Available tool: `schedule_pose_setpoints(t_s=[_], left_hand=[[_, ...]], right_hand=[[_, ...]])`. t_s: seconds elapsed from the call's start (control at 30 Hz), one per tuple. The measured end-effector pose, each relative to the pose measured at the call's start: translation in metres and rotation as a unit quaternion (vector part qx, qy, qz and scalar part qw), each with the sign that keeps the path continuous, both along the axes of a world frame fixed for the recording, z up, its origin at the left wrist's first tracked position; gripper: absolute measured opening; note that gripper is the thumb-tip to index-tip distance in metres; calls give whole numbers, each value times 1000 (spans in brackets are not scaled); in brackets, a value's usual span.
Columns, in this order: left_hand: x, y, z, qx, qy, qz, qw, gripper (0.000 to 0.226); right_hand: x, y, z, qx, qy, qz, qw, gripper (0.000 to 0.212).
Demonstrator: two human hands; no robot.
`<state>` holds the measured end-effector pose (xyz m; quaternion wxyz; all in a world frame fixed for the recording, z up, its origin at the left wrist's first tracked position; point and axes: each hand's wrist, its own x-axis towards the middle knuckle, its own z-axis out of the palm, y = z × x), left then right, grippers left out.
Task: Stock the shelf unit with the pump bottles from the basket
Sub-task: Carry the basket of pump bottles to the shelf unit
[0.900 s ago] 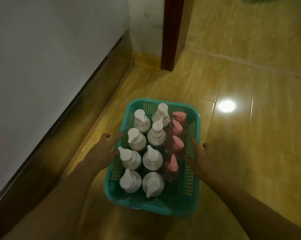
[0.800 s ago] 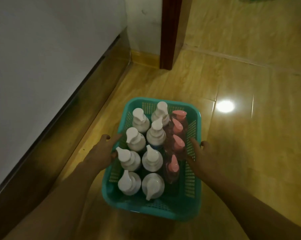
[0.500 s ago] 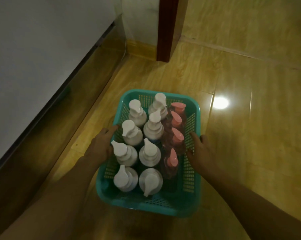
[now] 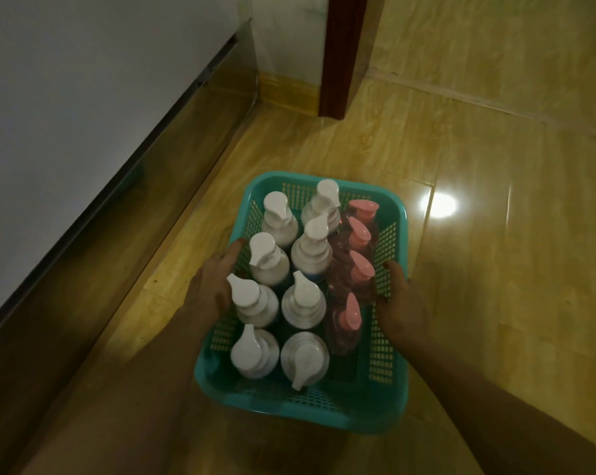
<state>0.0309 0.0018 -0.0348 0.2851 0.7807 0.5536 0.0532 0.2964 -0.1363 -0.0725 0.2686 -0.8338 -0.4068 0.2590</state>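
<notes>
So there's a teal plastic basket (image 4: 389, 411) sitting on a glossy yellowish wood-look floor (image 4: 512, 269), packed with pump bottles standing upright. Eight white bottles (image 4: 269, 265) fill the left and middle rows, and four pink bottles (image 4: 353, 279) line up along the right side. The left hand (image 4: 209, 286) is grasping the basket's left rim, fingers curled over the edge right next to the white pumps. The right hand (image 4: 401, 303) is doing the same on the right rim, thumb hooked inside against the mesh wall beside the pink ones. A white wall (image 4: 84, 97) runs along the left, and a dark red door frame (image 4: 341, 56) stands at the back.
</notes>
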Motion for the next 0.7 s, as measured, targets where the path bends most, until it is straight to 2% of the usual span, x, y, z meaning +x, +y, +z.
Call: schedule_pose_setpoints(t_s=[0.1, 0.27, 0.4, 0.6, 0.7], left_hand=[[0, -5, 1, 5, -8, 16, 1000, 67], [-2, -27, 5, -3, -9, 59, 998, 73], [-16, -49, 21, -25, 1, 74, 997, 72], [-31, -83, 98, -29, 41, 73, 996, 75], [-36, -103, 154, -42, 29, 66, 996, 74]], right_hand=[[0, 2, 1, 43, 25, -7, 999, 24], [3, -1, 10, 44, 28, 7, 999, 35], [-4, -18, 31, 47, 24, 30, 998, 34], [-15, -46, 100, 36, 25, 43, 998, 36], [-17, -62, 148, 31, 2, 45, 999, 42]])
